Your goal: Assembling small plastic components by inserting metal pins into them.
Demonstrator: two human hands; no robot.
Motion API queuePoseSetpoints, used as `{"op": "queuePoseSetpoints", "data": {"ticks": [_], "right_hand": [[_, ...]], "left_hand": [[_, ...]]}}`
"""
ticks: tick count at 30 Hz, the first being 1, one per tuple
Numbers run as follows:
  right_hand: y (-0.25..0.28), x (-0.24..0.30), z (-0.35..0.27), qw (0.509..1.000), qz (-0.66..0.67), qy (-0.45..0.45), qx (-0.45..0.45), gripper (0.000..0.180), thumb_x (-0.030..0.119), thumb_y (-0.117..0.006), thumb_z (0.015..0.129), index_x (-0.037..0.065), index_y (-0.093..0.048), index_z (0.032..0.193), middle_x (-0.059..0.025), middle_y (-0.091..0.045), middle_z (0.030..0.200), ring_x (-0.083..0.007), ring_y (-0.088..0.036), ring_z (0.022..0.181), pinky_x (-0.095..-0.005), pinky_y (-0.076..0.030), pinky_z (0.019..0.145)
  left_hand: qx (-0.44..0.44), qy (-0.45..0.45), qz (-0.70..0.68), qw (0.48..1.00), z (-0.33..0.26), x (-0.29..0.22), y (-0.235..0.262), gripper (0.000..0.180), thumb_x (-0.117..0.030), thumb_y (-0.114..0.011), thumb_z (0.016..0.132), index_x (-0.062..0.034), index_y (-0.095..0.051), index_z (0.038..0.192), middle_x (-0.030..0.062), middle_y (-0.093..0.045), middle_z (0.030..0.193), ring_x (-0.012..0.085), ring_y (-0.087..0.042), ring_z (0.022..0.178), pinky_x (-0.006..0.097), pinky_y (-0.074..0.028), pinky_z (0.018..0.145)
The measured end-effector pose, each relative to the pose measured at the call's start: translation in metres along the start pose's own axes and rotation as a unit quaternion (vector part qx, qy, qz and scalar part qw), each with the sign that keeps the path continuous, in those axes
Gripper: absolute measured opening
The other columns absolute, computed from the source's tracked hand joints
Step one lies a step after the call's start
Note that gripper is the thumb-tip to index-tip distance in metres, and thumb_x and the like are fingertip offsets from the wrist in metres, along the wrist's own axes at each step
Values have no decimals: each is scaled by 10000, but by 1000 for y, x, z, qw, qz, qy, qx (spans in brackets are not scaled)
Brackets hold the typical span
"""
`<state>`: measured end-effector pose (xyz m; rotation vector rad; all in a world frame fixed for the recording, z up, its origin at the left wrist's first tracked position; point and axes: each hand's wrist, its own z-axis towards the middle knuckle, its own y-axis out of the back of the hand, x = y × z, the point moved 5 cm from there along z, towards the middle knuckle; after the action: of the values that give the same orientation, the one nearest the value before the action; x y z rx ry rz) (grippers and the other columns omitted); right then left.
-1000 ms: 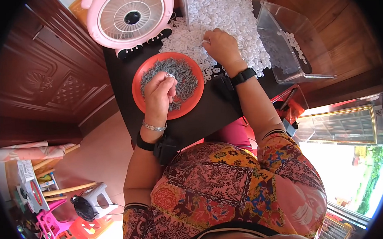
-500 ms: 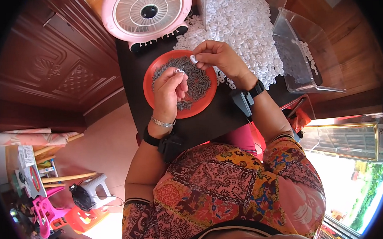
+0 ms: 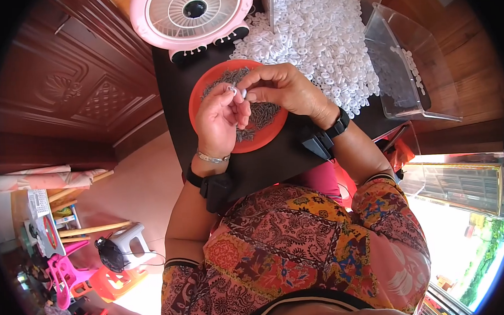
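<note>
Both hands, left hand [image 3: 218, 116] and right hand [image 3: 282, 90], pinch one small white piece [image 3: 238, 92] above one red bowl [image 3: 203, 97], mid-desk [image 3: 275, 162].

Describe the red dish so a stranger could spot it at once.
Start at the dark table and find the pink fan at its far edge. Just nearer than the fan sits the red dish, round, shallow, holding small dark grey pieces, under both hands. The heap beside it is white and loose.
</note>
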<state>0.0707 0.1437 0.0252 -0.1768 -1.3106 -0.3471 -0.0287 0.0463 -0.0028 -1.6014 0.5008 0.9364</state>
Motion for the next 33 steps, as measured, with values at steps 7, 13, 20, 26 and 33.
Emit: {"op": "queuePoseSetpoints", "data": {"ticks": [7,13,20,26,33], "right_hand": [[13,-16,1,989,69,-86,-95,171,100,-649,856,-4,-619,988,-12,-623,787,-63,-556,661,-194,-466,605],[17,-14,-1,981,97,-117,-119,178,92,-618,869,-9,-637,1015,-14,-640,796,-61,-572,664,-191,-482,612],[13,-15,-1,982,97,-114,-114,153,75,-623,859,-7,-651,985,-13,-638,793,-56,-564,655,-188,-474,593],[13,-12,-2,985,66,-89,-130,164,73,-632,853,-16,-644,990,-11,-629,783,-48,-546,653,-187,-455,587],[10,-10,-3,990,21,-79,-113,167,73,-602,880,-3,-637,1024,-9,-640,847,-52,-560,709,-192,-475,663]], "left_hand": [[-18,-6,27,999,-3,-2,-6,189,-191,-439,893,-43,-538,829,61,-557,658,116,-488,515,228,-363,460],[-69,0,232,970,-4,0,-3,209,-196,-461,905,-42,-568,812,25,-547,643,66,-454,502,192,-325,443],[-90,21,229,969,-4,4,0,207,-191,-478,894,-44,-585,794,4,-529,610,56,-434,476,187,-318,436],[-94,14,237,967,-4,4,0,199,-186,-482,885,-45,-586,791,0,-528,610,56,-431,472,188,-315,438],[-97,15,236,967,-4,5,-1,196,-189,-487,878,-43,-588,796,-1,-527,606,56,-425,466,188,-310,438]]}}
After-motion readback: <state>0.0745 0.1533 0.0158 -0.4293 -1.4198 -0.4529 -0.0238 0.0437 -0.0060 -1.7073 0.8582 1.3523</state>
